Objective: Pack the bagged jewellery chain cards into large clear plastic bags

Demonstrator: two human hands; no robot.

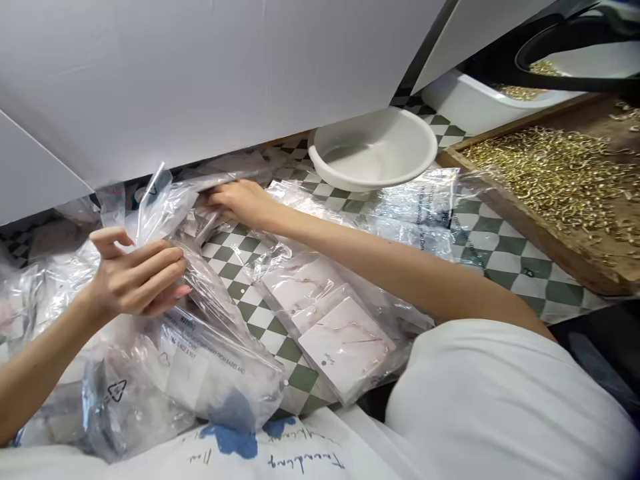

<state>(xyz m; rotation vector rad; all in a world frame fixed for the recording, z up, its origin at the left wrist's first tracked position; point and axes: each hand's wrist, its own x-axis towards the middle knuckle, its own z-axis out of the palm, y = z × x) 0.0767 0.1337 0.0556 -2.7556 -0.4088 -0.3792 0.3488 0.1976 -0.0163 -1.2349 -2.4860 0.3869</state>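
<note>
At left centre of the frame, a clear plastic bag (167,210) is flanked by the half-curled left hand (143,277) and bent right hand (240,200); right fingertips hidden, neither grip can be confirmed. Probably light, limp, slippery; best pinched by its edge. Contents obscured by glare.

The clear plastic bags (200,380) are thin, shiny and heavily wrinkled, and they lie in a loose heap around the left hand (143,277). One carries a dark printed warning, just below this hand. Between it and the right hand (237,200), creased film rises upward.
</note>
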